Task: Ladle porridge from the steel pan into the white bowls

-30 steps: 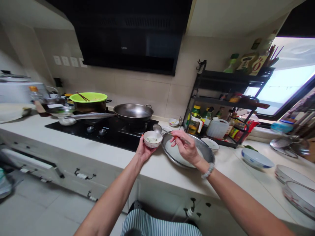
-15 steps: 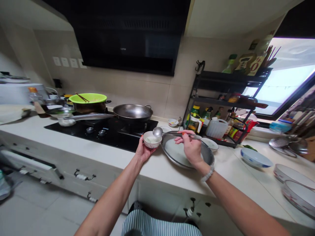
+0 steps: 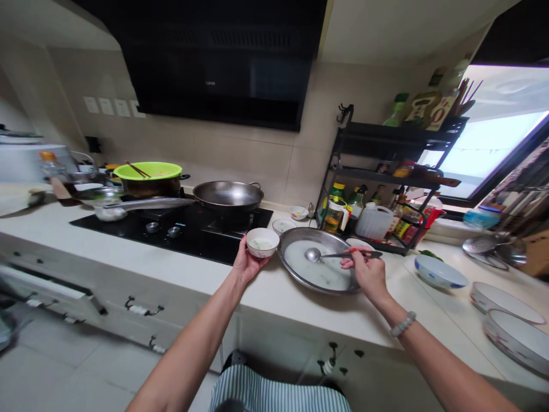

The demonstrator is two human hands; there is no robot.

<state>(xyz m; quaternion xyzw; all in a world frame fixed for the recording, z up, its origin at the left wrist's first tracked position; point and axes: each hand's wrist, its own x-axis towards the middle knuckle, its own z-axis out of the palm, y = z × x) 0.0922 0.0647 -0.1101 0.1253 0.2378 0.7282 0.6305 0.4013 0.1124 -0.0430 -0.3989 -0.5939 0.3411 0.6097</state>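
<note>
My left hand (image 3: 247, 264) is wrapped round a small white bowl (image 3: 262, 253) with a patterned side and some whitish liquid inside. To its right, a wide metal basin (image 3: 309, 284) on the counter holds cloudy white liquid with small bits in it. A metal ladle (image 3: 343, 255) is gripped by its handle in my right hand (image 3: 369, 274), its round scoop over the liquid, at or just above the surface. Part of the basin's right rim is hidden behind that hand. Behind the basin stand small bowls, one of them white (image 3: 283, 225).
A wok (image 3: 228, 194) and a pot topped by a green basin (image 3: 148, 171) sit on the black stove (image 3: 189, 237). A rack (image 3: 386, 171) of bottles stands behind. Several bowls, including a blue-patterned one (image 3: 441, 273), line the right counter. A range hood (image 3: 214, 68) hangs overhead.
My right hand has moved right with the ladle, taking its scoop from over the small bowl to over the basin. My left hand still holds the bowl in nearly the same place.
</note>
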